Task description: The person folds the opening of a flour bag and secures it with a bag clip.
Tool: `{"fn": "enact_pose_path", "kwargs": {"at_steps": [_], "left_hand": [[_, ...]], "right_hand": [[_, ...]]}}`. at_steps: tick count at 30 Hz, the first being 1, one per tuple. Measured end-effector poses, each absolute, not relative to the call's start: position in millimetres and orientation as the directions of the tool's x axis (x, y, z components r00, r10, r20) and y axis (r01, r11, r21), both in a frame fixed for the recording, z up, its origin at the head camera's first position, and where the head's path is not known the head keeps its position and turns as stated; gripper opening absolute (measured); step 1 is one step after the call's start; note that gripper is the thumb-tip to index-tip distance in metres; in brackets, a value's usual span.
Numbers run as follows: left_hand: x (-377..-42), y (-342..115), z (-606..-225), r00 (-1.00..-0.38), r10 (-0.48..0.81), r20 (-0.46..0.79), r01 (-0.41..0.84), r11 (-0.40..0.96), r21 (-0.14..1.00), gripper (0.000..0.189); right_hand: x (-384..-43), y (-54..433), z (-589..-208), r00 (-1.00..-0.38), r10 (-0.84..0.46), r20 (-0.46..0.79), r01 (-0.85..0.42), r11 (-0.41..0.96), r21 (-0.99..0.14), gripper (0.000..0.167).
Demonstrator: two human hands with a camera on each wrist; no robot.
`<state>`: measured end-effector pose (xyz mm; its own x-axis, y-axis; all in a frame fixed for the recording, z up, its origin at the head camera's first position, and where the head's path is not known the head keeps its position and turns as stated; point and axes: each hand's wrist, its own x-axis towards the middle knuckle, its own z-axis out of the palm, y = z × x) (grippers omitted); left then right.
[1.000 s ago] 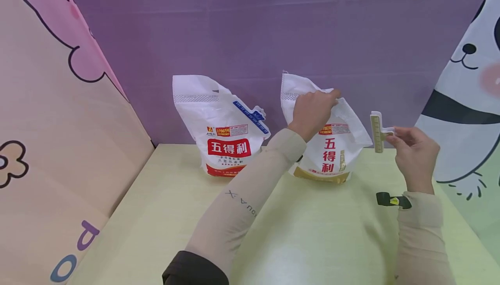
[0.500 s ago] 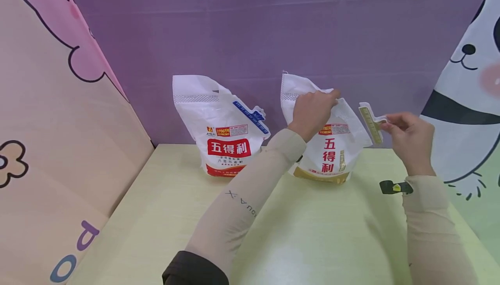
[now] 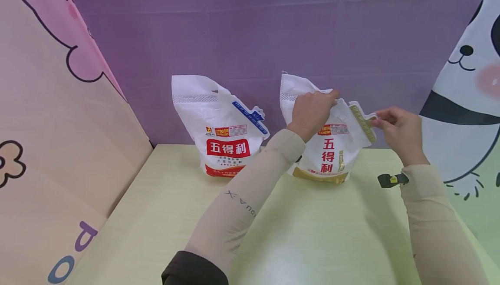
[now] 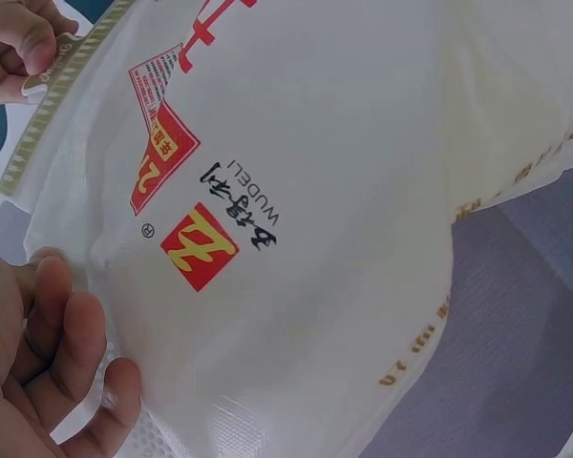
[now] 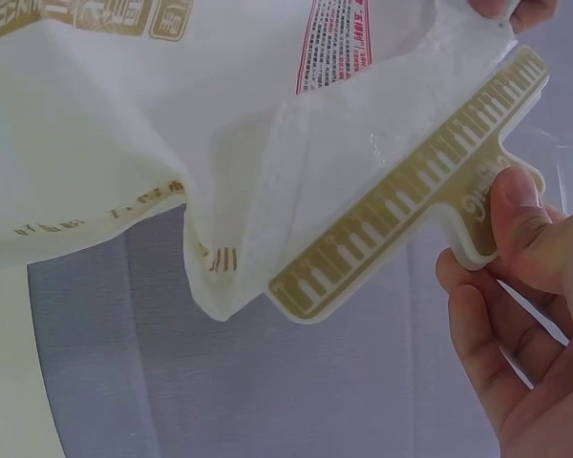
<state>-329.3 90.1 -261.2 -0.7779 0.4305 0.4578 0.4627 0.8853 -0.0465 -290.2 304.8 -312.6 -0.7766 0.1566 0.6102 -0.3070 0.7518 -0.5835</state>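
Observation:
A white flour bag (image 3: 330,146) with red lettering and a gold base stands on the right of the table's back. My left hand (image 3: 314,110) grips its top edge, fingers curled over the plastic; in the left wrist view the fingers (image 4: 76,334) bend at the bag's edge. Between thumb and fingers my right hand (image 3: 404,135) pinches the tab of a gold-and-white bag clip (image 3: 363,122). The right wrist view shows the clip's long toothed-pattern bar (image 5: 401,205) lying along the bag's folded corner edge.
To the left stands a second white flour bag (image 3: 228,148) with a red label, a blue bag clip (image 3: 250,117) on its slanted edge. Behind both bags hangs a purple cloth (image 3: 242,28). Printed panels rise at both sides of the pale table (image 3: 164,215).
My right hand has moved left and up with the gold clip, tilting it to match the slanted edge and bringing it onto the bag's corner. The left hand keeps its hold on the bag.

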Motion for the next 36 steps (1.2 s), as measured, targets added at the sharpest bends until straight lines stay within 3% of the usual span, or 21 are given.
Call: {"fn": "enact_pose_path", "kwargs": {"at_steps": [13,36], "left_hand": [[-331.1,90.3,-262.7,-0.761,0.435,0.482,0.465,0.883,-0.062,0.027],[-327.6,90.4,-261.3,-0.771,0.429,0.471,0.453,0.889,-0.069,0.027]], "right_hand": [[-297.7,301.1,-309.3,-0.819,0.109,0.563,-0.284,0.776,-0.563,0.013],[-305.4,298.7,-312.9,-0.829,0.055,0.556,-0.305,0.79,-0.533,0.012]]}}
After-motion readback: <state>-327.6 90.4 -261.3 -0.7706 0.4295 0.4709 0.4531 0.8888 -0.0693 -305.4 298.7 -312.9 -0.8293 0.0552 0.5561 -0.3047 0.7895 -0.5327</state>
